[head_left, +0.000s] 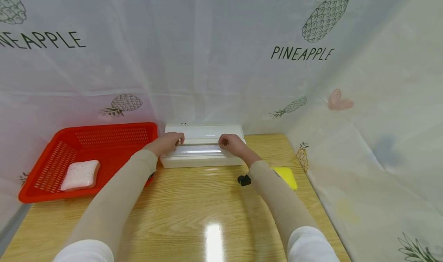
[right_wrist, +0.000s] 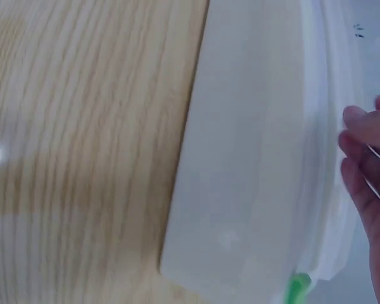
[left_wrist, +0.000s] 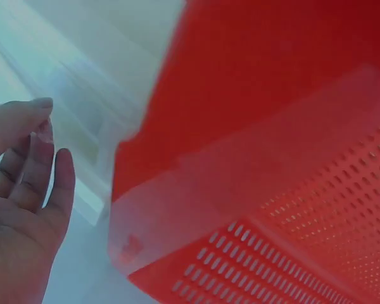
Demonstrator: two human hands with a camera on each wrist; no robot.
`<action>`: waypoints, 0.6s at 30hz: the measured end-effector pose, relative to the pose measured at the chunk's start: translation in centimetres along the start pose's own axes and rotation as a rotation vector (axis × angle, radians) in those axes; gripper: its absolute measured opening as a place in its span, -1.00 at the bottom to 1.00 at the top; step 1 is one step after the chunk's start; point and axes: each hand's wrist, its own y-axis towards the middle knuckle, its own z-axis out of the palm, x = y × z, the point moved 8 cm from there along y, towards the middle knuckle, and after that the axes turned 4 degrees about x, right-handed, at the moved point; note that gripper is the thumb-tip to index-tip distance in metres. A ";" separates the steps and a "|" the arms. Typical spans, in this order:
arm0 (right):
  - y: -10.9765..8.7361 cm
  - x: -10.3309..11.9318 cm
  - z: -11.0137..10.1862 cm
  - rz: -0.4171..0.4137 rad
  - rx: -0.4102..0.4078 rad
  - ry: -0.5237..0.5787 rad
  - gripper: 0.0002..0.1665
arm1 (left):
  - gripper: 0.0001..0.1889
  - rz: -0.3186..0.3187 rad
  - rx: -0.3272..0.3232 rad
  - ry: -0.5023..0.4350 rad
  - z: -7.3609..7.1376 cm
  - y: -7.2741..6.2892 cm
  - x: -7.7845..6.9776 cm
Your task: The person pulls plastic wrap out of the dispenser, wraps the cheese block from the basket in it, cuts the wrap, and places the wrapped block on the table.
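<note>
A long white cling film dispenser stands at the back of the table with its lid raised. Inside lies a shiny roll of clear cling film. At the dispenser's left end, my left hand pinches the film's edge between thumb and forefinger; the left wrist view shows a clear bit at the fingertips. My right hand is at the right end, thumb and fingertips brought together on the film. The film at the right fingertips is hard to make out.
A red perforated basket stands left of the dispenser, with a white sponge-like block inside. Right of the dispenser are a small black object and a yellow item, partly behind the right forearm. Pineapple-printed sheeting hangs behind the table.
</note>
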 end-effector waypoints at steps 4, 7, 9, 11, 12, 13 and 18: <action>-0.3 0.1 0.1 -0.068 0.075 -0.062 -0.80 | -0.67 -0.004 0.004 -0.045 -0.2 -0.1 0.3; -0.7 -0.1 0.1 -0.104 0.117 -0.108 -0.69 | -0.67 -0.008 0.014 -0.062 -0.3 -0.1 0.4; -0.8 -0.5 0.0 -0.112 0.133 -0.140 -0.66 | -0.68 0.007 0.017 -0.040 -0.6 -0.2 0.1; -0.9 -1.0 -0.1 -0.091 0.139 -0.149 -0.68 | -0.71 0.014 0.004 -0.016 -0.9 -0.3 -0.1; -0.9 -1.4 -0.2 -0.071 0.140 -0.156 -0.70 | -0.74 0.009 -0.005 -0.007 -1.1 -0.3 -0.1; -1.0 -1.8 -0.3 -0.050 0.139 -0.162 -0.73 | -0.77 0.005 -0.016 0.006 -1.3 -0.3 -0.1; -1.5 -3.0 -1.1 -0.009 0.129 -0.180 -0.64 | -0.82 -0.030 -0.054 0.047 -2.1 -0.2 0.4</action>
